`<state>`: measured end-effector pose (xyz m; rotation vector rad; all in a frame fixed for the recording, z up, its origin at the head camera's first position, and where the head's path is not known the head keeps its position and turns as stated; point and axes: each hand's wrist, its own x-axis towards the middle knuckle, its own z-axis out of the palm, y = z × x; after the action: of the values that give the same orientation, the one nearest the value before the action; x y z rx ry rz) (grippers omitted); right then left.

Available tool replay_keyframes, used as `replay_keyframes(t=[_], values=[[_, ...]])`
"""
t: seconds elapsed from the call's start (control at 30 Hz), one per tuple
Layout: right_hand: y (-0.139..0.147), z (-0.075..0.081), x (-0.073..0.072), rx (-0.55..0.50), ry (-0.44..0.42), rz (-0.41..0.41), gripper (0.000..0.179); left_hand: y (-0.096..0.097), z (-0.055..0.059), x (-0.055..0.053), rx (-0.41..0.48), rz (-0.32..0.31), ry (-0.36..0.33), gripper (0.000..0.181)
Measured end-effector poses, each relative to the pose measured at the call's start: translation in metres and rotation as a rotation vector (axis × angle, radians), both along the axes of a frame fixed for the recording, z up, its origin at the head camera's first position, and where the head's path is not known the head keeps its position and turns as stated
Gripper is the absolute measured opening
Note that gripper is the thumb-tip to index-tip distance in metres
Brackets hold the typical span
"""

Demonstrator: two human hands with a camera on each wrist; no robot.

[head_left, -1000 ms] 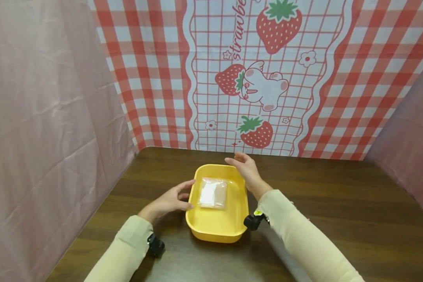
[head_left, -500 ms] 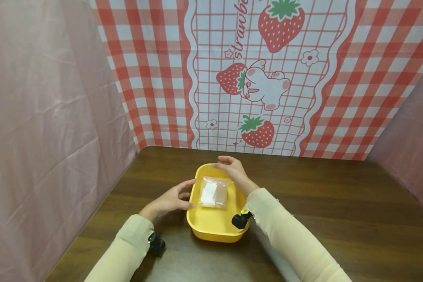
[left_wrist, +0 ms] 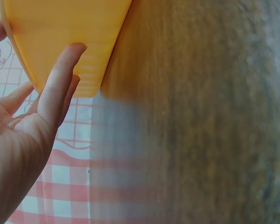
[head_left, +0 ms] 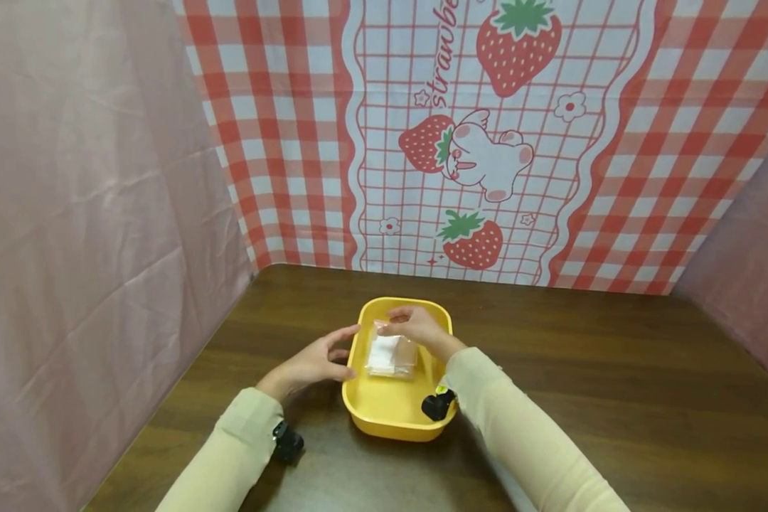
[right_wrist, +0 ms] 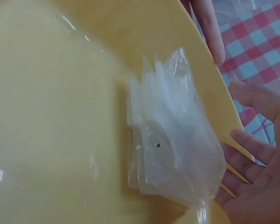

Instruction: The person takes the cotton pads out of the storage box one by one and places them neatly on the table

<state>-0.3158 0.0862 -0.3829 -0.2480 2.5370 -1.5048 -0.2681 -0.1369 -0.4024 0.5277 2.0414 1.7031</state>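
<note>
A yellow plastic tray (head_left: 397,431) stands on the dark wooden table. Inside it, toward the far left, lies a small stack of clear plastic bags (head_left: 389,359) with flat whitish contents, its layers seen edge-on in the right wrist view. My left hand (head_left: 312,364) is at the tray's left side, fingers spread and fairly straight, with fingertips at the rim and along the outer wall. Over the far part of the tray is my right hand (head_left: 420,329), its thumb apart from the loosely bent fingers. In the right wrist view its fingertips (right_wrist: 245,140) reach right beside the bags' edge.
The wooden table (head_left: 582,370) extends around the tray. A red-and-white checked strawberry cloth (head_left: 467,142) hangs behind it, and a pink curtain (head_left: 102,213) hangs at the left. Small black cameras are strapped on both wrists, the right one (head_left: 436,405) overlapping the tray's near right corner.
My right hand has moved from beyond the tray's far right rim, leftward and then nearer, over the bags. The left hand keeps its place at the tray's left side.
</note>
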Motion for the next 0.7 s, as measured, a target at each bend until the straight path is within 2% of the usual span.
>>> replay_keyframes(t=[0.17, 0.33, 0.47, 0.7], values=[[0.0032, -0.0012, -0.0005, 0.092, -0.026, 0.071, 0.056, -0.0003, 0.0005, 0.0001, 0.014, -0.011, 0.006, 0.082], [0.0061, -0.0007, 0.0001, 0.195, -0.056, 0.199, 0.058, 0.0003, 0.0011, 0.0007, 0.018, -0.015, 0.006, 0.083], [0.0073, 0.0007, 0.0003, 0.242, -0.046, 0.282, 0.063, 0.0007, 0.0009, 0.0008, 0.016, -0.010, 0.008, 0.082], [0.0058, 0.0012, 0.0006, 0.280, -0.004, 0.319, 0.063, 0.0004, 0.0004, 0.0012, 0.018, -0.005, 0.013, 0.081]])
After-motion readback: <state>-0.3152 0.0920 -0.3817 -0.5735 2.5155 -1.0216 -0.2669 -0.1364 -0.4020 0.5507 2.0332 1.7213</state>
